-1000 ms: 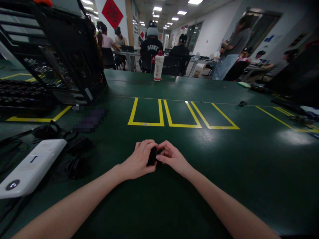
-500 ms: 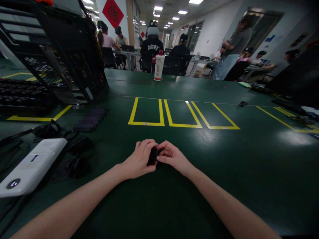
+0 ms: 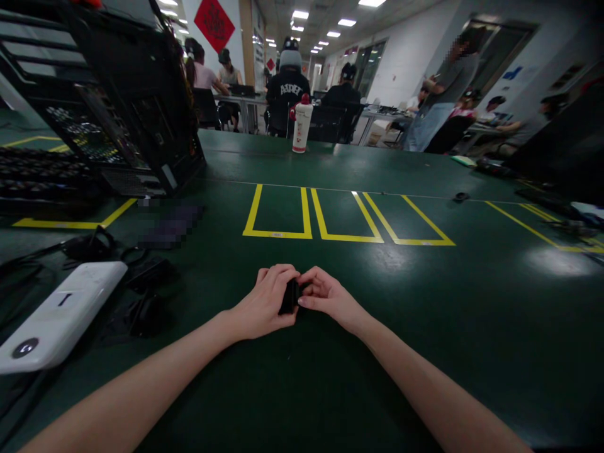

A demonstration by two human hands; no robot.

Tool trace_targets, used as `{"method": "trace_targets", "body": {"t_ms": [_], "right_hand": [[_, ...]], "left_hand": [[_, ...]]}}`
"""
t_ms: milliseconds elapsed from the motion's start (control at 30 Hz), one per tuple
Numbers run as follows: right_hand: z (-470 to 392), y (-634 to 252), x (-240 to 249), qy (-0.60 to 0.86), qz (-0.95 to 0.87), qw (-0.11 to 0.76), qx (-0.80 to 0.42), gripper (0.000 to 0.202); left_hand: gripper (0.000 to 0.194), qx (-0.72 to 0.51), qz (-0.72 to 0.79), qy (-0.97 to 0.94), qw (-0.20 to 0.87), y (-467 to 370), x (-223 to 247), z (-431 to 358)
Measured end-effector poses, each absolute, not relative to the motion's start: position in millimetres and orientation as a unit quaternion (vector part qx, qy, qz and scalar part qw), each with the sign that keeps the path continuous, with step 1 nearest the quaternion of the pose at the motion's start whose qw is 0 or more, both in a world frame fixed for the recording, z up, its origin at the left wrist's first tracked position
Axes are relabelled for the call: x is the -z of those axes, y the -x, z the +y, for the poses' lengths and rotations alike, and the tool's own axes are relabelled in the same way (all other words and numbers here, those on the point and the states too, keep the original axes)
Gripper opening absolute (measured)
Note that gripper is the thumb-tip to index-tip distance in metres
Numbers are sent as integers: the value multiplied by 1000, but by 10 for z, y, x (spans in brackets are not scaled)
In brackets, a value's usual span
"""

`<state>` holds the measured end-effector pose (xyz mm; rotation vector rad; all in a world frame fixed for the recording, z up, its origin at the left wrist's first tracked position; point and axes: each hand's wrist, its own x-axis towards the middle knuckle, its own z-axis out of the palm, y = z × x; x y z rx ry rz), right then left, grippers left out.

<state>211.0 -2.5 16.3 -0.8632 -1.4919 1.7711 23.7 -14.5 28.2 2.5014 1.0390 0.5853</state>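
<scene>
Between my hands, low over the green table (image 3: 302, 384), is a small black block-like object (image 3: 289, 297); its exact kind does not show. My left hand (image 3: 265, 303) is closed around it, thumb on the near side and fingers over the far side. From the right, my right hand (image 3: 328, 299) meets the object's right face with bent fingers and thumb, closed in a pinch at that edge. Whether the right fingertips hold a part of it or something smaller is hidden.
To the left lie a white device (image 3: 66, 314), black cables and dark gadgets (image 3: 136, 314). An open black computer case (image 3: 127, 100) stands behind them. Yellow tape outlines (image 3: 278, 235) mark the table ahead, with a white bottle (image 3: 302, 129) beyond. Several people sit or stand farther back.
Hands and black object stay almost in place. The right fingertips have shifted very slightly to the right.
</scene>
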Motion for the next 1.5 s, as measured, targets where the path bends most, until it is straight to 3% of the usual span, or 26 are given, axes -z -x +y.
{"method": "trace_targets", "body": {"t_ms": [200, 400, 567, 900, 1500], "right_hand": [[-16, -2078, -135, 396, -566, 326, -645, 22], [-35, -2097, -168, 344, -580, 318, -666, 26], [-28, -2068, -138, 369, -580, 340, -642, 15], [-31, -2099, -139, 327, -578, 336, -668, 26], [-35, -2075, -136, 375, -581, 342, -637, 17]], "left_hand": [[53, -225, 370, -885, 172, -237, -239, -141], [50, -216, 365, -887, 179, -228, -287, -150], [49, -217, 366, -889, 170, -236, -293, -150], [51, -222, 363, -888, 175, -233, -300, -160], [49, -209, 370, -888, 175, -248, -310, -165]]}}
